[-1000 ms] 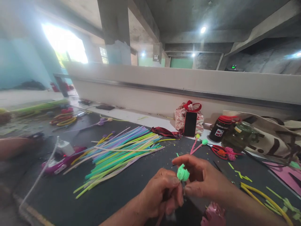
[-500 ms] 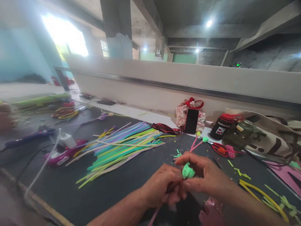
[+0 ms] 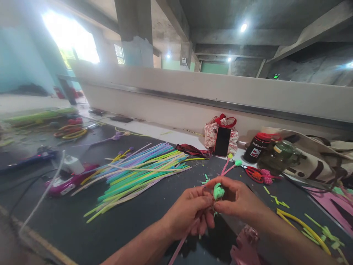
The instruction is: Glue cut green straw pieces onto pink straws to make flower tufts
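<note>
My left hand (image 3: 190, 208) is closed in a pinch on a pipe-cleaner flower, just under its bright green head (image 3: 218, 191). The flower's pink stem (image 3: 178, 250) runs down from this hand toward the bottom edge of the view. From the right, my right hand (image 3: 239, 197) curls round the green head, its thumb low against the base and its index finger arched over the top. The exact fingertip contact is partly hidden. Beyond the hands, two finished-looking stems with a yellow bud (image 3: 230, 156) and a green bud (image 3: 238, 162) lie on the dark table (image 3: 154, 206).
Left of my hands lies a spread of coloured pipe cleaners (image 3: 143, 175). A purple power strip (image 3: 70, 180) stands farther left. Red-handled pliers (image 3: 253, 175), a phone (image 3: 222, 141), a black bottle (image 3: 256, 149) and a green jug (image 3: 280, 156) sit behind. Yellow-green scraps (image 3: 325, 235) lie right.
The green head has turned and risen slightly between my fingers. My left fingers have shifted, with the thumb now laid across the stem. The camera view has moved slightly.
</note>
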Available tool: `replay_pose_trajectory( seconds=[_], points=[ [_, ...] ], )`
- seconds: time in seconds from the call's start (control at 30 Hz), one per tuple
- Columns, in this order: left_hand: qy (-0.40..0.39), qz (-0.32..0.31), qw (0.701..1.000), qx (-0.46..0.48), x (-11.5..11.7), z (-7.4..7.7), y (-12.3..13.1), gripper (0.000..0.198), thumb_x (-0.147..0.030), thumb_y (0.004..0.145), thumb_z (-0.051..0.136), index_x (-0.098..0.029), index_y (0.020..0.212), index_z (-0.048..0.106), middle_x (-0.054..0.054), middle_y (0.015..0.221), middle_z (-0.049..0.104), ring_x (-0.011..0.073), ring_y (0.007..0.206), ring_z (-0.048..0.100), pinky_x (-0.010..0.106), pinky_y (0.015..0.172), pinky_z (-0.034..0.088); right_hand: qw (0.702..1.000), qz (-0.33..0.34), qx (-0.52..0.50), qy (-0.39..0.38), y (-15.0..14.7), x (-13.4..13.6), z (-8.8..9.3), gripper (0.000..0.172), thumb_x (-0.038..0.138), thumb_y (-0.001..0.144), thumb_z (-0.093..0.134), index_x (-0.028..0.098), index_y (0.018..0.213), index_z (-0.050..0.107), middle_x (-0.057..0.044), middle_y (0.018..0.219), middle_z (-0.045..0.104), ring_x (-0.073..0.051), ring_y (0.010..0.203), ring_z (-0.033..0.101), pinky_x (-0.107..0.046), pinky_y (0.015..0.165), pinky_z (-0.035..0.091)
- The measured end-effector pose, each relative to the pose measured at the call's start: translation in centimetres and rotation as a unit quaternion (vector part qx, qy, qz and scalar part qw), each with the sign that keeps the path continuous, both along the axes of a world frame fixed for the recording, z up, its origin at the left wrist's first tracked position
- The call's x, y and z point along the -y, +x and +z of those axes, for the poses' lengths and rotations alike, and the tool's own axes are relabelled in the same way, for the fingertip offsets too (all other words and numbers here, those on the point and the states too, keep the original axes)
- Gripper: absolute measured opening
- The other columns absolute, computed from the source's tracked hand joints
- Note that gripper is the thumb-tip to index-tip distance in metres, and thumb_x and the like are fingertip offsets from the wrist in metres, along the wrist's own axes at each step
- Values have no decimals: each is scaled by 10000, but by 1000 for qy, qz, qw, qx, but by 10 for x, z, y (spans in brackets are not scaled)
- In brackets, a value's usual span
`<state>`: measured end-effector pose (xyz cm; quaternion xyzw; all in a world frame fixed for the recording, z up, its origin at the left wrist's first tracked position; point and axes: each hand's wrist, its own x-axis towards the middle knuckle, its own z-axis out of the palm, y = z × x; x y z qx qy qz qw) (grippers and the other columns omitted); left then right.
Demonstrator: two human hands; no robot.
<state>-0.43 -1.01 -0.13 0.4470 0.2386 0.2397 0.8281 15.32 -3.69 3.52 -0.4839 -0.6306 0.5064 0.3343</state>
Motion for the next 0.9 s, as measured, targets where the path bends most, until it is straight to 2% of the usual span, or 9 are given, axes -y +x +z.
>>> replay_pose_trajectory(
  seconds=[0.13,0.27,0.33,0.47,0.57,0.67,0.8,0.9],
  points=[
    [-1,46,998,46,-3,1,-2,189,-308,710,580,-134,706,504,9,573,596,88,397,530,150,319,340,999,-38,-26,3,6,0,-5,545,170,642,671,191,1150,477,34,733,554,-89,574,485,-215,521,378],
    [-20,82,996,39,-4,3,-7,207,-316,695,620,-116,731,579,21,665,607,85,514,554,166,426,402,997,-76,-22,9,14,7,-6,438,223,678,648,187,1095,522,-28,955,539,-104,652,505,-228,547,396],
    [-31,91,995,25,-3,4,-8,213,-317,687,631,-111,734,608,20,678,606,75,534,539,173,479,411,997,-82,2,2,18,11,-9,401,228,700,629,194,1088,538,-22,932,543,-115,667,509,-233,560,402],
    [-50,102,993,16,-3,6,-9,217,-306,670,656,-96,717,632,3,646,584,41,514,490,144,480,359,996,-88,24,-15,21,19,-17,352,200,716,616,206,1065,573,-1,847,577,-109,632,503,-219,540,386],
    [-102,86,991,28,-3,8,-10,211,-292,652,673,-98,719,622,-28,547,534,10,400,404,125,352,211,996,-83,9,-22,18,23,-20,293,205,724,615,213,1016,599,-4,846,609,-138,707,547,-234,611,415],
    [-131,65,987,60,-3,9,-11,202,-272,637,683,-106,722,605,-39,486,522,-8,318,312,128,306,98,997,-70,-15,-38,12,25,-22,243,266,724,620,212,961,624,-14,804,634,-185,767,579,-273,668,436],
    [-116,50,988,87,-2,9,-11,185,-265,674,650,-99,730,591,-1,544,595,-11,284,312,130,280,120,995,-94,-9,-25,5,26,-25,252,344,704,629,206,913,658,-17,703,624,-195,703,578,-298,645,443],
    [-99,46,990,87,-3,8,-11,168,-257,706,619,-102,761,585,12,591,621,0,284,348,130,264,143,996,-86,-18,-20,1,26,-25,273,392,696,628,210,896,666,-12,674,613,-183,672,559,-291,634,435]
  ],
)
